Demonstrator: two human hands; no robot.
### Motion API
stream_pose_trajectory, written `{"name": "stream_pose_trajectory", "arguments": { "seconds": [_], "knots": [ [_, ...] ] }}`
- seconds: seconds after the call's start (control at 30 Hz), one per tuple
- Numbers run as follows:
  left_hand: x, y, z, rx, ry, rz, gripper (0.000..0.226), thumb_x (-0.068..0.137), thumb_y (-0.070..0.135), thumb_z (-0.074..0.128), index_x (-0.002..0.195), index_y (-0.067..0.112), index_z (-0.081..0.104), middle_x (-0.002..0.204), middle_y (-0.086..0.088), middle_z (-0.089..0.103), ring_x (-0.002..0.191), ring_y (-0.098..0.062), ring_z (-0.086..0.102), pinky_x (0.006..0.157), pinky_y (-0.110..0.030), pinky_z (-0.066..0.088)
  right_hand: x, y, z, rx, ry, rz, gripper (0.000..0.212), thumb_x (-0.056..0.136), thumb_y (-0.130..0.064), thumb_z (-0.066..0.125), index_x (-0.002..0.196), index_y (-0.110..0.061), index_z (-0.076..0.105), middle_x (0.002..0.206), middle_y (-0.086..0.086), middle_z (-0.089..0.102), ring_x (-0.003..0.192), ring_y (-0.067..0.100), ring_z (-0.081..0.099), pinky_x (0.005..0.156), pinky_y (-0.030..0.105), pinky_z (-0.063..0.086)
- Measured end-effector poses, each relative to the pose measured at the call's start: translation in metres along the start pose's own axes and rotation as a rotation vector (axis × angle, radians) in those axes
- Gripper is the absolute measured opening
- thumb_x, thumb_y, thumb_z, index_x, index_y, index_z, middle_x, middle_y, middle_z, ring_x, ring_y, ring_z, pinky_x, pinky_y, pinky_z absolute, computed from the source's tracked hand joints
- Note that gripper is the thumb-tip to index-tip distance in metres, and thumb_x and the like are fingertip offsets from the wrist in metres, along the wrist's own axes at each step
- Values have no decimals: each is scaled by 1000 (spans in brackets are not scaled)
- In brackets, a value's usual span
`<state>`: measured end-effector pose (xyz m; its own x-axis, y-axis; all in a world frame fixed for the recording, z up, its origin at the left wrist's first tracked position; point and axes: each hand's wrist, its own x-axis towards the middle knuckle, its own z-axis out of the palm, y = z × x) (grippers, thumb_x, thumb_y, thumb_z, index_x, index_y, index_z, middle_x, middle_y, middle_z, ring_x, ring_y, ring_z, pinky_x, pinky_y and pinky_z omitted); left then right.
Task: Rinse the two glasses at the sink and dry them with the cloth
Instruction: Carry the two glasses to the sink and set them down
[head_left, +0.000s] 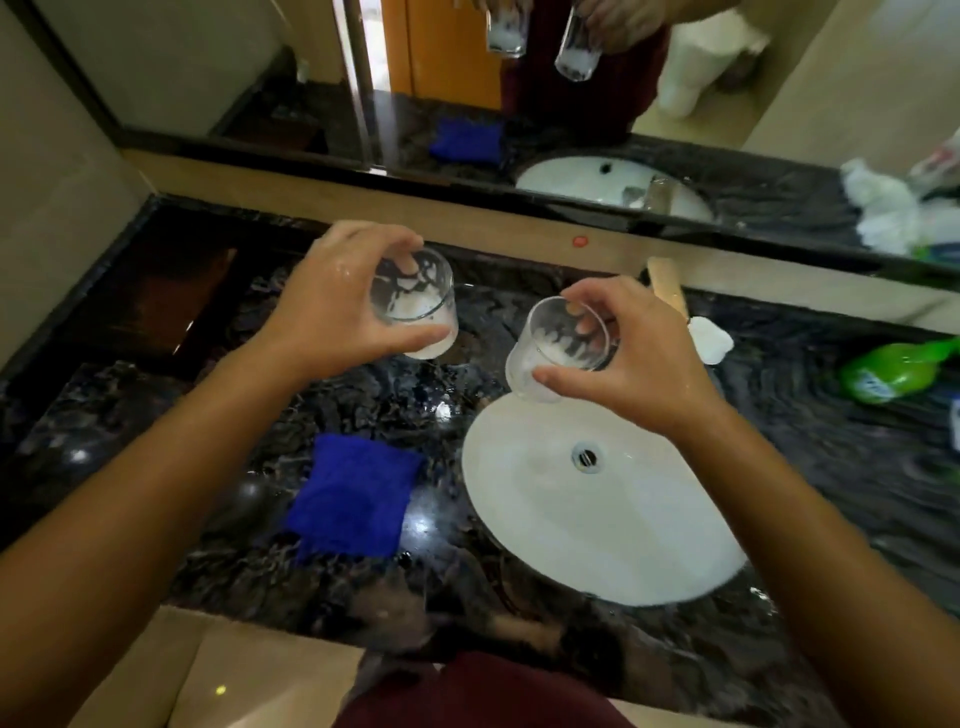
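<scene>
Left hand (332, 306) gripping left glass (415, 304) over tabletop (363, 395); right hand (639, 364) gripping right glass (558, 348), nearer, seemingly above sink (519, 499) rim.

clear glasses (415, 301), fuzzy blue cloth (353, 493), glossy marble counter (363, 405), white glazed sink (571, 519).

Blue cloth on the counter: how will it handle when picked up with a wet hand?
The blue cloth lies flat with soft folded edges, so it will likely drape limply rather than hold shape. It looks fluffy and thin, so probably light. Its napped surface should grip easily, not slip, on the glossy counter.
</scene>
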<state>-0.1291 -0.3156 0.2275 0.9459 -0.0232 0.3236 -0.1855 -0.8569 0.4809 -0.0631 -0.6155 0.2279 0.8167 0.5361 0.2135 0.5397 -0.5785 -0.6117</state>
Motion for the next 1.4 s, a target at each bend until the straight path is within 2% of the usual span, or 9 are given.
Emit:
{"name": "stream_pose_trajectory", "arguments": {
  "seconds": [0.2, 0.33, 0.6, 0.77, 0.87, 1.0, 1.17, 1.27, 1.4],
  "knots": [
    [-30, 61, -2, -6, 8, 13, 82, 69, 66, 77, 134, 18, 59, 113, 11, 64, 121, -15, 53, 102, -28, 40, -62, 1, -52, 6, -22, -17, 67, 66, -57, 86, 122, -29, 63, 111, -11, 61, 97, 4, 63, 84, 33, 58],
    [-50, 85, 3, -41, -16, 31, 83, 70, 66, 77, 137, 22, 59, 116, 9, 67, 125, -12, 51, 103, -29, 41, -99, 3, -70, 6, 10, 9, 64, 66, -51, 89, 121, -29, 63, 109, -16, 60, 97, 1, 62, 83, 27, 55],
    [-95, 103, 26, -153, -129, 134, 83, 71, 68, 75, 139, 23, 58, 116, 8, 67, 120, -13, 55, 101, -29, 46, -175, -2, -72, 7, 105, 131, 68, 66, -39, 96, 123, -21, 63, 114, -6, 62, 99, 10, 64, 83, 29, 56],
    [-120, 113, 47, -212, -187, 128, 83, 71, 66, 76, 139, 23, 58, 122, 6, 65, 120, -16, 55, 100, -35, 50, -214, 0, -65, -4, 114, 211, 70, 65, -37, 97, 124, -21, 63, 113, -6, 62, 98, 3, 63, 81, 15, 52],
    [-131, 121, 61, -239, -205, 130, 82, 70, 67, 76, 137, 23, 58, 121, 8, 65, 119, -17, 56, 100, -38, 50, -228, 4, -67, -9, 101, 232, 71, 64, -36, 97, 124, -21, 63, 113, -8, 61, 98, 3, 62, 80, 18, 53],
    [-140, 134, 75, -208, -203, 125, 83, 69, 69, 73, 138, 25, 57, 118, 15, 60, 117, -10, 53, 99, -30, 46, -239, 20, -75, -23, 71, 207, 71, 65, -39, 96, 125, -24, 61, 115, -10, 60, 99, 4, 62, 81, 25, 56],
    [-162, 152, 104, -184, -164, 20, 84, 69, 72, 71, 138, 25, 58, 118, 18, 58, 116, -3, 50, 97, -8, 36, -253, 49, -71, 16, -18, 157, 71, 63, -48, 86, 125, -28, 58, 116, -14, 56, 100, 2, 59, 79, 20, 51],
    [-177, 163, 128, -170, -152, -49, 83, 70, 71, 72, 137, 23, 59, 118, 17, 60, 118, -8, 52, 101, -27, 46, -262, 71, -63, 57, -66, 153, 71, 63, -51, 82, 125, -29, 56, 117, -14, 55, 102, -3, 57, 78, 9, 44],
    [-198, 173, 155, -157, -132, -126, 80, 72, 68, 72, 136, 21, 59, 120, 14, 59, 121, -17, 55, 103, -51, 49, -276, 95, -54, 91, -110, 156, 73, 63, -58, 79, 126, -31, 55, 117, -15, 55, 102, -5, 56, 78, 12, 46]
  ]
}}
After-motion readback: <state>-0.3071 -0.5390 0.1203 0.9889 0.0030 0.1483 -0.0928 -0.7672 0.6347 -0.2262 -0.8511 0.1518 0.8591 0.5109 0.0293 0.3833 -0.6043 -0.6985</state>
